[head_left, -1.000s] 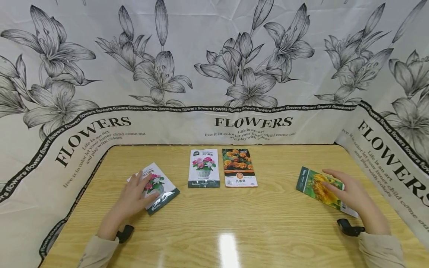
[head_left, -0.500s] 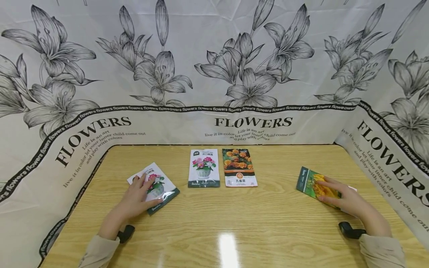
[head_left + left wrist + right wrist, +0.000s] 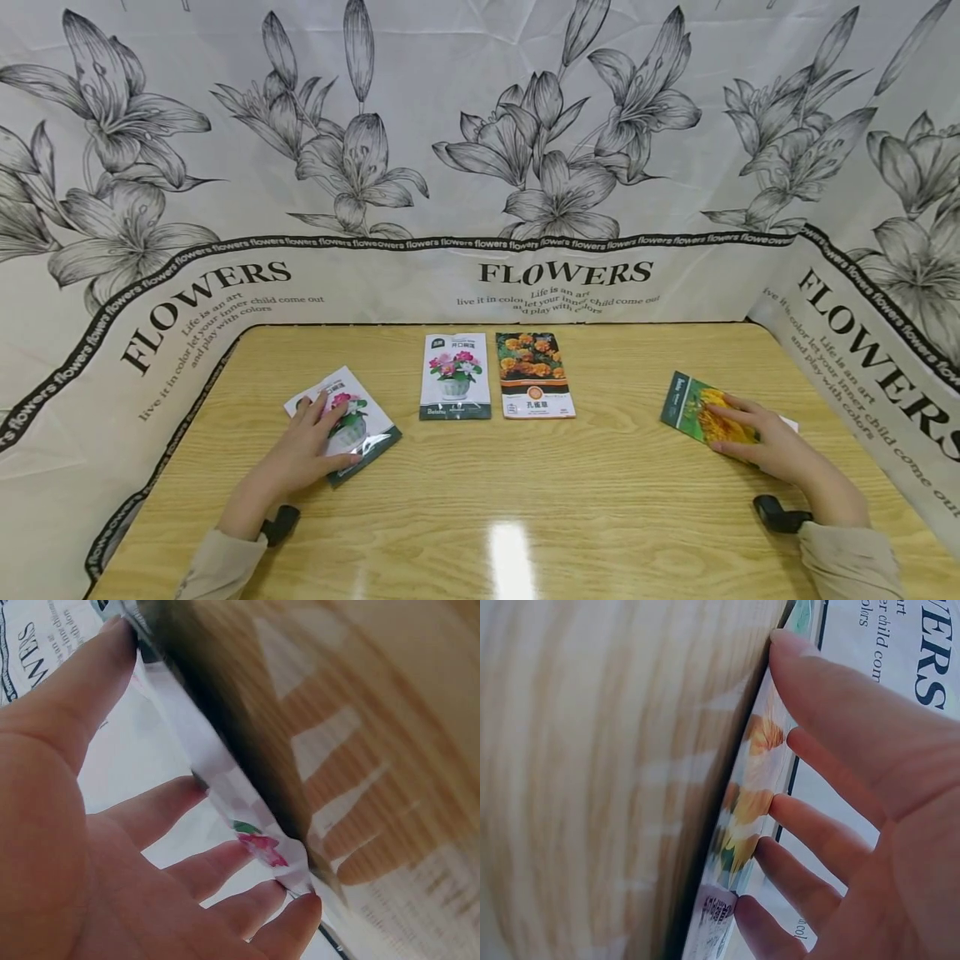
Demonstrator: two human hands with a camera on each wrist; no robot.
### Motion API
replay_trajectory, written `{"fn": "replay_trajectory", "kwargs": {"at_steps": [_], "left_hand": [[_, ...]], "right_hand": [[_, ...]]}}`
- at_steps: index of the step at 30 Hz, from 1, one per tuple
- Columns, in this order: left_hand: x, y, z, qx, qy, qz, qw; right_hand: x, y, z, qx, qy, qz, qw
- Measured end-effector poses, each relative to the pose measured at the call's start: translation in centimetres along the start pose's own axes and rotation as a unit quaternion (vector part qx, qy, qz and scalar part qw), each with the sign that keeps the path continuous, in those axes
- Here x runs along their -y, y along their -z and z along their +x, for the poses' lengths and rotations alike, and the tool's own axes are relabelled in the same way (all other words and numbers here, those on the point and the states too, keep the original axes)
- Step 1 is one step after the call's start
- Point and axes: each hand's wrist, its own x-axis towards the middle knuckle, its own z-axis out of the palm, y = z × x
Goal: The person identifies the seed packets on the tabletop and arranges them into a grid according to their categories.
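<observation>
At the left of the table, my left hand (image 3: 296,450) rests on a seed packet (image 3: 371,425) with a pink and white potted flower and a dark green bottom band. The left wrist view shows its spread fingertips touching that packet's face. Over on the right, the fingertips of my right hand (image 3: 772,442) touch a tilted seed packet (image 3: 686,408) with yellow flowers. In the right wrist view its thumb and fingers lie spread along the packet (image 3: 742,802), not wrapped around it. My hands cover part of each packet.
Two more seed packets lie side by side near the back: a pink potted-flower packet (image 3: 454,377) and an orange marigold packet (image 3: 535,375). A white flower-printed cloth (image 3: 405,283) encloses the wooden table (image 3: 600,517) at the back and sides.
My right hand has come down and left onto the yellow-flower packet, its fingers now on the picture. The left hand's fingers have shifted slightly over its packet. No packet has clearly moved.
</observation>
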Motion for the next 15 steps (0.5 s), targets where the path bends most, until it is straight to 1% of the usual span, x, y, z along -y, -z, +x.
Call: {"fn": "replay_trajectory", "kwargs": {"at_steps": [6,11,15], "left_hand": [[-0.34,0.19,-0.44,0.016,0.003,-0.002,0.9999],[-0.50,0.19,-0.81,0.012,-0.006,-0.002,0.9999],[-0.57,0.17,-1.06,0.010,-0.007,0.000,0.9999]], "right_hand": [[0.24,-0.18,0.01,-0.012,0.011,-0.001,0.9999],[0.46,-0.14,0.03,-0.013,0.005,0.003,0.9999],[0.45,-0.17,0.02,-0.013,0.002,0.008,0.9999]]}}
